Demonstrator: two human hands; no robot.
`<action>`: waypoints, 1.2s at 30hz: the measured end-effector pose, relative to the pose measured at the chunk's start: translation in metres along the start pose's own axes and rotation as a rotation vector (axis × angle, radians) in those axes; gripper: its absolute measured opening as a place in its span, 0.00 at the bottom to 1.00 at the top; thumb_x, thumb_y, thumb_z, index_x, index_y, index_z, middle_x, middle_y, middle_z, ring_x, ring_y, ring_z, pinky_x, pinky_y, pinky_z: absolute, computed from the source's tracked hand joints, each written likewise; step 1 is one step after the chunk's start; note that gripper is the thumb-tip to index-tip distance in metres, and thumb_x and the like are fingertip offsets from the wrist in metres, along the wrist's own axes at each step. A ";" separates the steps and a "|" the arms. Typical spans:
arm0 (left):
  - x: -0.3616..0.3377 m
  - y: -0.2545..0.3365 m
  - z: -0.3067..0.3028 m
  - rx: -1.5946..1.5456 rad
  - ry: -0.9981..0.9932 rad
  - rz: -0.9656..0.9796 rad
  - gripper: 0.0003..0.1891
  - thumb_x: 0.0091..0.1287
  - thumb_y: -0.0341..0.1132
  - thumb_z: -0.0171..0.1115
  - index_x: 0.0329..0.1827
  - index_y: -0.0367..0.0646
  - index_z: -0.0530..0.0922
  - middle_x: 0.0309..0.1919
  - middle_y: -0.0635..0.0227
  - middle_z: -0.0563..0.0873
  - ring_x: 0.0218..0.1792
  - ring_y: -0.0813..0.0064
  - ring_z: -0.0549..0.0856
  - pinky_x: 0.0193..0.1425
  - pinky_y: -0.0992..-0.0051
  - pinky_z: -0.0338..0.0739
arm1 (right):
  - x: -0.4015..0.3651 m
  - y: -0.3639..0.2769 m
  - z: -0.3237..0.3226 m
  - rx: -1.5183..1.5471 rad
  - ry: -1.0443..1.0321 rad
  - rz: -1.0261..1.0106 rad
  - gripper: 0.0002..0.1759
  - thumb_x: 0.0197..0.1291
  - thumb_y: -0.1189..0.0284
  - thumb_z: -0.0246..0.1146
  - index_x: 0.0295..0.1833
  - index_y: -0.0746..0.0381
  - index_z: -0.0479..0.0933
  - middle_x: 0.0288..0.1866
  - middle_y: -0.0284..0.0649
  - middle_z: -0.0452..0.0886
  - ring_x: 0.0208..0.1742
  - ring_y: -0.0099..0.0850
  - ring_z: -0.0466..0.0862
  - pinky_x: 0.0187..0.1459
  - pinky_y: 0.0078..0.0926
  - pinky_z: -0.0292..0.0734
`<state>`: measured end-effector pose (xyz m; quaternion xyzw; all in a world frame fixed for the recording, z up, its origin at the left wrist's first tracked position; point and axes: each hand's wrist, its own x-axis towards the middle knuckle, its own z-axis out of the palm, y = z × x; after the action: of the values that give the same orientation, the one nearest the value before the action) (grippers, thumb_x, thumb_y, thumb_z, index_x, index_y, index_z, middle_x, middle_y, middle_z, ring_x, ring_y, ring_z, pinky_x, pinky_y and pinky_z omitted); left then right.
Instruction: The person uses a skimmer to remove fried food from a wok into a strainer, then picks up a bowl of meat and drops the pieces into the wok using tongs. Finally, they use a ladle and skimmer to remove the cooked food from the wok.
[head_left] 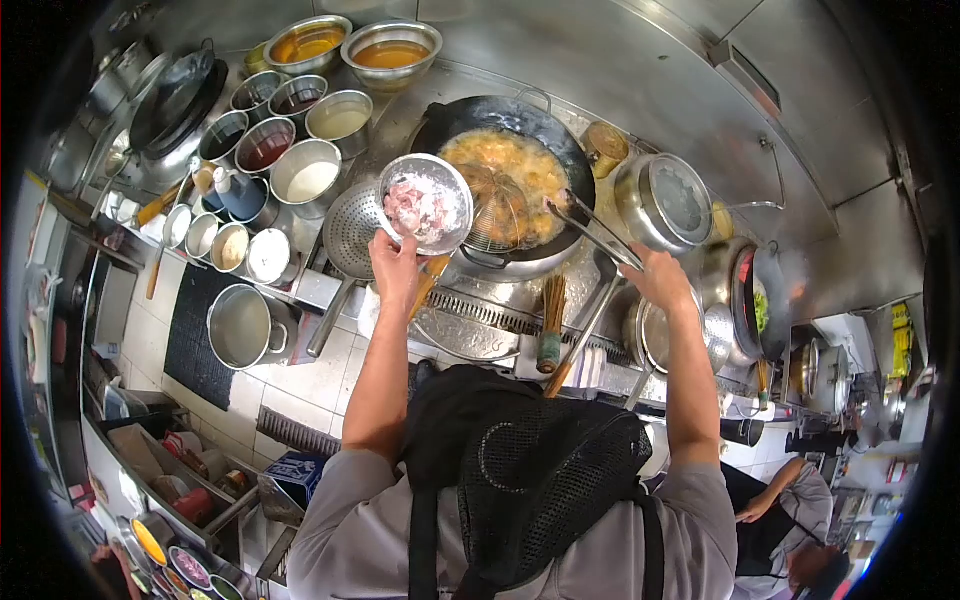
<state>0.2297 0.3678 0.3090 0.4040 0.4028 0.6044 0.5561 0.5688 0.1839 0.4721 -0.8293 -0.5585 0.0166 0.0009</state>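
My left hand (395, 268) grips the rim of a metal bowl (463, 190), tilted beside and partly over the wok's left edge. Raw meat pieces (420, 208) coated in white powder lie in the bowl. A pair of metal tongs (600, 235) is in my right hand (655, 275), with the tips over the right side of the wok (570, 135). Golden pieces (500, 152) bubble in the oil. In the wok rests a wire spider strainer (497, 205), its wooden handle (430, 283) passing under my left hand's bowl. A perforated ladle (350, 235) lies left of the bowl.
Several sauce containers (307, 172) and two bowls of amber liquid (393, 55) stand to the left and behind. A metal pot (665, 203) is right of the wok. A bamboo brush (551, 325) stands in front. Another person (785, 510) is at lower right.
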 end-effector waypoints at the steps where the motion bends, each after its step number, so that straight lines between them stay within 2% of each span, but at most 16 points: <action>1: -0.001 0.001 0.001 0.009 -0.012 -0.004 0.08 0.69 0.28 0.61 0.40 0.30 0.72 0.47 0.62 0.68 0.36 0.73 0.79 0.34 0.72 0.90 | 0.006 0.003 0.007 0.015 0.006 0.012 0.29 0.62 0.56 0.67 0.66 0.57 0.78 0.51 0.59 0.85 0.54 0.57 0.84 0.58 0.50 0.78; 6: -0.010 0.010 0.004 -0.004 -0.022 -0.024 0.08 0.69 0.28 0.61 0.38 0.32 0.71 0.47 0.62 0.68 0.37 0.73 0.79 0.34 0.71 0.90 | 0.002 0.001 0.007 0.006 0.024 0.040 0.31 0.61 0.55 0.69 0.67 0.55 0.77 0.51 0.59 0.85 0.55 0.58 0.84 0.59 0.51 0.77; 9: -0.007 -0.001 0.000 0.080 -0.021 0.017 0.10 0.68 0.28 0.62 0.35 0.32 0.69 0.46 0.60 0.68 0.39 0.71 0.77 0.34 0.71 0.89 | -0.009 -0.014 -0.011 0.122 0.145 0.019 0.30 0.61 0.55 0.68 0.67 0.56 0.77 0.51 0.58 0.85 0.54 0.58 0.84 0.58 0.51 0.78; 11: -0.005 -0.008 0.004 0.303 0.019 0.132 0.10 0.72 0.31 0.61 0.46 0.32 0.75 0.43 0.63 0.78 0.37 0.73 0.83 0.37 0.72 0.88 | -0.015 -0.024 -0.022 0.132 0.218 0.019 0.29 0.62 0.57 0.69 0.67 0.56 0.77 0.52 0.58 0.85 0.53 0.58 0.84 0.57 0.51 0.79; 12: 0.002 -0.015 0.002 0.273 -0.050 0.087 0.10 0.71 0.30 0.62 0.40 0.30 0.72 0.46 0.61 0.71 0.40 0.73 0.80 0.37 0.71 0.89 | -0.019 -0.029 -0.028 0.135 0.240 -0.038 0.29 0.62 0.58 0.69 0.67 0.56 0.77 0.53 0.59 0.85 0.51 0.58 0.85 0.54 0.49 0.81; 13: 0.006 -0.023 0.004 0.266 -0.054 0.093 0.10 0.71 0.30 0.62 0.40 0.30 0.72 0.46 0.61 0.71 0.40 0.73 0.80 0.37 0.71 0.89 | -0.021 -0.032 -0.029 0.131 0.248 -0.036 0.29 0.62 0.58 0.69 0.67 0.56 0.77 0.53 0.59 0.85 0.51 0.58 0.85 0.54 0.49 0.81; 15: 0.010 -0.036 0.006 0.331 -0.004 0.184 0.14 0.66 0.30 0.64 0.32 0.32 0.67 0.46 0.56 0.68 0.41 0.67 0.75 0.33 0.72 0.89 | -0.025 -0.038 -0.028 0.279 0.285 -0.327 0.28 0.62 0.59 0.69 0.67 0.57 0.77 0.52 0.59 0.85 0.50 0.57 0.86 0.52 0.48 0.82; 16: 0.001 -0.016 0.014 0.328 -0.003 0.186 0.14 0.66 0.30 0.64 0.32 0.32 0.67 0.46 0.56 0.68 0.41 0.67 0.75 0.33 0.72 0.89 | -0.025 -0.044 -0.025 0.286 0.295 -0.426 0.27 0.64 0.59 0.67 0.66 0.58 0.77 0.49 0.58 0.86 0.47 0.57 0.87 0.50 0.48 0.83; 17: -0.010 0.005 0.022 0.288 -0.017 0.130 0.14 0.66 0.30 0.64 0.32 0.32 0.68 0.45 0.55 0.69 0.40 0.65 0.75 0.36 0.69 0.87 | -0.027 -0.052 -0.026 0.285 0.296 -0.427 0.27 0.64 0.59 0.67 0.66 0.58 0.77 0.49 0.58 0.86 0.47 0.57 0.87 0.50 0.48 0.83; 19: -0.019 0.026 0.029 0.246 -0.032 0.077 0.13 0.65 0.30 0.64 0.32 0.32 0.68 0.44 0.55 0.70 0.40 0.63 0.75 0.40 0.66 0.84 | -0.034 -0.074 -0.035 0.177 -0.009 -0.358 0.27 0.65 0.58 0.66 0.66 0.57 0.77 0.46 0.57 0.87 0.45 0.56 0.87 0.49 0.48 0.82; 22: -0.016 0.020 0.028 0.312 -0.083 0.090 0.12 0.65 0.31 0.63 0.33 0.32 0.70 0.43 0.54 0.70 0.40 0.60 0.75 0.44 0.63 0.81 | -0.033 -0.079 -0.028 0.105 -0.002 -0.397 0.26 0.66 0.60 0.64 0.67 0.57 0.76 0.45 0.54 0.87 0.44 0.55 0.86 0.49 0.48 0.81; 24: -0.003 0.000 0.019 0.471 -0.034 0.182 0.11 0.66 0.31 0.63 0.34 0.32 0.71 0.44 0.53 0.71 0.40 0.60 0.75 0.43 0.62 0.82 | -0.031 -0.073 -0.031 0.109 0.003 -0.418 0.25 0.66 0.61 0.64 0.66 0.57 0.76 0.44 0.53 0.87 0.45 0.55 0.85 0.49 0.48 0.81; 28: 0.003 -0.011 0.019 0.473 -0.012 0.237 0.11 0.67 0.31 0.62 0.35 0.31 0.72 0.45 0.53 0.70 0.40 0.61 0.75 0.38 0.65 0.87 | -0.043 -0.048 -0.048 0.230 0.030 -0.399 0.23 0.66 0.64 0.65 0.64 0.59 0.78 0.46 0.54 0.86 0.47 0.56 0.85 0.49 0.48 0.80; 30: 0.004 -0.010 0.022 0.350 0.007 0.081 0.10 0.68 0.30 0.62 0.36 0.31 0.72 0.46 0.55 0.70 0.41 0.63 0.76 0.38 0.66 0.89 | -0.046 -0.039 -0.058 0.304 0.079 -0.380 0.23 0.65 0.65 0.67 0.63 0.62 0.79 0.47 0.57 0.85 0.49 0.56 0.85 0.50 0.46 0.79; 33: -0.008 0.016 0.032 0.174 -0.018 -0.006 0.09 0.70 0.28 0.60 0.37 0.30 0.72 0.46 0.58 0.69 0.41 0.66 0.79 0.37 0.68 0.91 | -0.035 -0.016 -0.054 0.248 0.115 -0.203 0.24 0.64 0.64 0.68 0.62 0.63 0.79 0.46 0.59 0.84 0.49 0.56 0.85 0.50 0.46 0.79; 36: -0.008 0.015 0.032 0.087 -0.010 -0.059 0.08 0.71 0.27 0.59 0.42 0.29 0.73 0.47 0.61 0.68 0.40 0.69 0.81 0.37 0.69 0.93 | -0.007 -0.003 -0.040 0.219 0.187 -0.187 0.24 0.65 0.63 0.67 0.62 0.64 0.79 0.45 0.59 0.85 0.47 0.56 0.86 0.51 0.46 0.79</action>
<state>0.2551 0.3605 0.3336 0.4189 0.4377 0.5675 0.5576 0.5642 0.1791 0.5122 -0.7665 -0.6257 0.0000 0.1448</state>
